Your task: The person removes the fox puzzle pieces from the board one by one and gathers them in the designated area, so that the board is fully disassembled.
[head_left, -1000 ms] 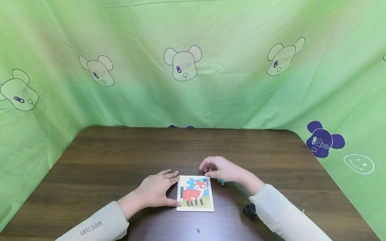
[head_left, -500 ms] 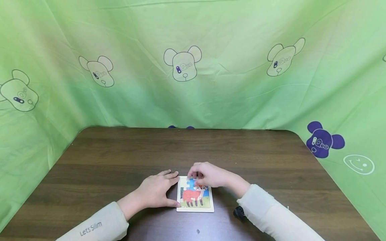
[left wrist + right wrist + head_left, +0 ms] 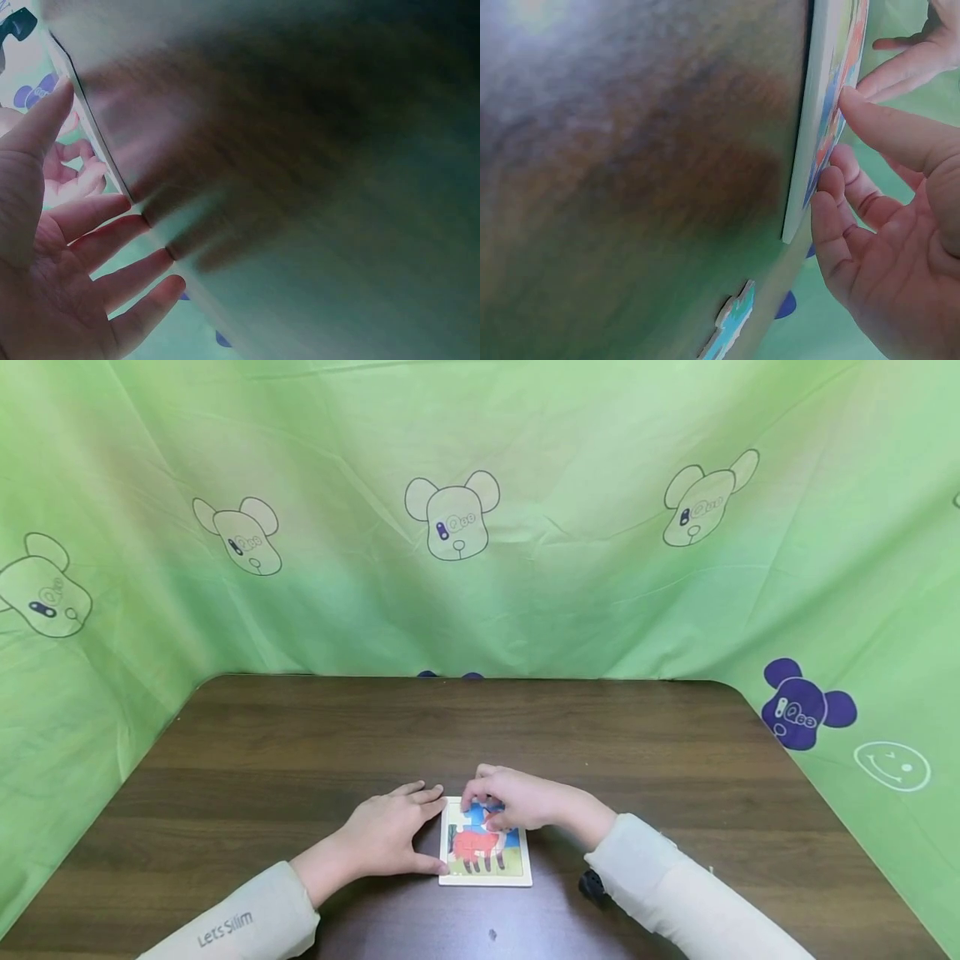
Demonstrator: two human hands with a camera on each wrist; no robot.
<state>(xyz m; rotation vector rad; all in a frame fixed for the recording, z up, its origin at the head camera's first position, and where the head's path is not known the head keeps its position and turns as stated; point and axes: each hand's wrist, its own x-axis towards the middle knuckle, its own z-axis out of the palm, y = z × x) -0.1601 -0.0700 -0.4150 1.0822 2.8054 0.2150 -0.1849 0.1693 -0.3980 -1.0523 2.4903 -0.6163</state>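
"Green printed fabric (image 3: pixel 555 602) backed the dark-brown wood-grain tabletop (image 3: pixel 285 752), where a square, pale-framed fox jigsaw (image 3: pixel 476 846) lay flat. Which step was this?"

"Apparently fitting at its far side; careful alignment, then pressing, seemed called for."

"And the hands?"

"The left hand (image 3: pixel 392 837), fingers spread straight, touched its left edge; the right hand (image 3: pixel 519 797), half-curled, rested fingertips on it. Whether it pinched anything could not be told."
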